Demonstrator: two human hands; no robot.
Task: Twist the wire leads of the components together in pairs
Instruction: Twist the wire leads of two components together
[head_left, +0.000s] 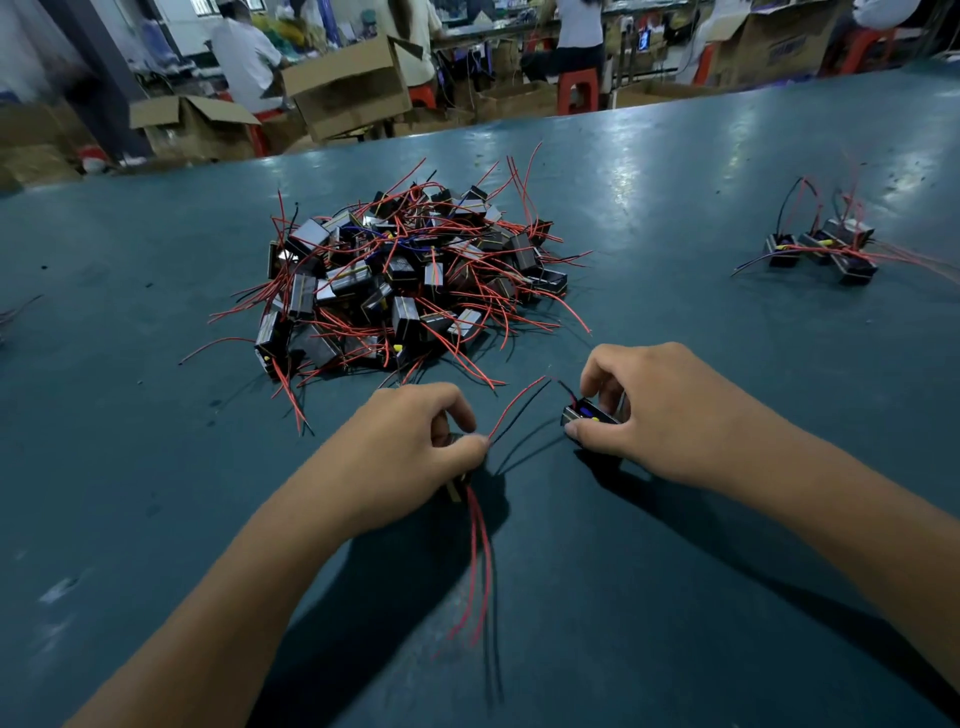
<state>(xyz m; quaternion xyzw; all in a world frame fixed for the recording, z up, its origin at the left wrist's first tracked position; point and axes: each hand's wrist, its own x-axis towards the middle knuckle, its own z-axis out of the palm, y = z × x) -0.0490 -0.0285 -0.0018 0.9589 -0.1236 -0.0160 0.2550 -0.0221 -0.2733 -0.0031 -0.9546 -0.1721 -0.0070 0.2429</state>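
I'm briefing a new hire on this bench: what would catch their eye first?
The big heap of small black components with tangled red wire leads at the middle of the blue-green table. Nearer, the left hand and right hand each grip one component, and a smaller cluster sits far right.

Both forearms are bare from the lower frame edge to the wrists, with no sleeve or cuff in view. Seen against the teal table, the left hand and right hand are ungloved, with short, plain fingernails and smooth knuckles.
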